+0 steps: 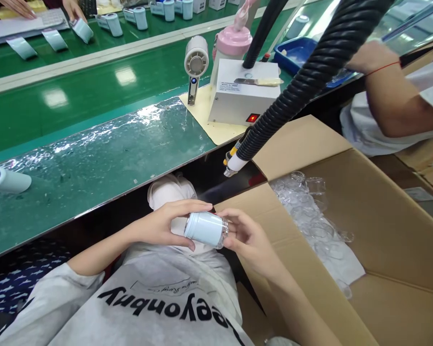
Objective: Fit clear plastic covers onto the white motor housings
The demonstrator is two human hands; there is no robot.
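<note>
Above my lap is a light-blue handheld fan, its barrel-shaped head lying sideways; any handle is hidden. My left hand curls around its left end, with fingers above and thumb below. At the other end, my right hand pinches a clear plastic cover against the head. I cannot tell whether that cover is fully seated. Just right of my hands, an open cardboard box contains a heap of clear plastic covers.
A black corrugated hose with a metal-tipped nozzle hangs over the box. On the green bench are a white powered unit, an upright fan, a pink-lidded bottle and another fan. Co-workers' hands show at top left and right.
</note>
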